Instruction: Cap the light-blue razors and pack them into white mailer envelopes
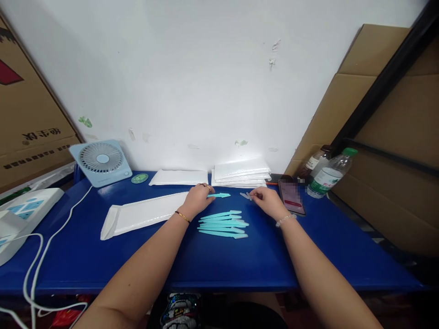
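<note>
A turquoise eyebrow razor (221, 195) sticks out to the right from the closed fingers of my left hand (199, 200). My right hand (269, 201) pinches at small clear blade caps (246, 196) lying on the blue table; their exact number is hard to make out. Several more turquoise eyebrow razors (222, 224) lie in a loose row between my forearms, blade ends to the right. Under and beside my left wrist rests a long white padded envelope (147, 213), its flap end towards the left.
White padded envelopes are by the wall, one flat (180, 177) and several stacked (240, 173). A phone (291, 196), a water bottle (327, 176) and a dark-capped bottle (313, 162) stand right. A blue fan (102, 160), green disc (139, 178) and power strip (30, 217) are left.
</note>
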The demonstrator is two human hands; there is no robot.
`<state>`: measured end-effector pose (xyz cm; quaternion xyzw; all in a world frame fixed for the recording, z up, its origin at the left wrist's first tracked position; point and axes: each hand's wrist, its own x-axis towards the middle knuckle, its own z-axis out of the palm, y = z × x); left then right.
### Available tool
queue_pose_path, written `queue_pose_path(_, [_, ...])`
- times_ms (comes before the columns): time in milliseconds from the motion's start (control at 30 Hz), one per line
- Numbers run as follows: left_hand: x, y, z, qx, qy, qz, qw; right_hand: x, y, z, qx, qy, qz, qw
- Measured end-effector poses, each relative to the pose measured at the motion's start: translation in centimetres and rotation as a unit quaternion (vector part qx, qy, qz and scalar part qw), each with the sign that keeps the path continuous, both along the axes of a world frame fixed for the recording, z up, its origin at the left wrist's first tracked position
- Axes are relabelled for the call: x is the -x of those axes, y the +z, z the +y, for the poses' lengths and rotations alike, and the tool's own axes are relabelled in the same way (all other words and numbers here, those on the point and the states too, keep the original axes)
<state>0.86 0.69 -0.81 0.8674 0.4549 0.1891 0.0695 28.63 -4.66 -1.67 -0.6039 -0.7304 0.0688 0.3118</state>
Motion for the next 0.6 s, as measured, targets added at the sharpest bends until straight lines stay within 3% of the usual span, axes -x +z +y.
queue_pose_path(100, [0.5,-0.6,0.8,-0.007,0.041,0.023,0.999,-0.4,-0.4,0.2,0.017,-0.009,-0.049,0.999])
queue_pose_path(400, [0.4,-0.5,0.7,0.017,0.044,0.044,0.998,2.9,-0.7,0.7,-0.032,-0.050,-0.239,0.969])
queue_pose_path(600, [0.4,-0.3,0.7,0.014,0.029,-0.040,0.999,3.9,-0.9,0.7,-0.057,-0.011,-0.215,0.975])
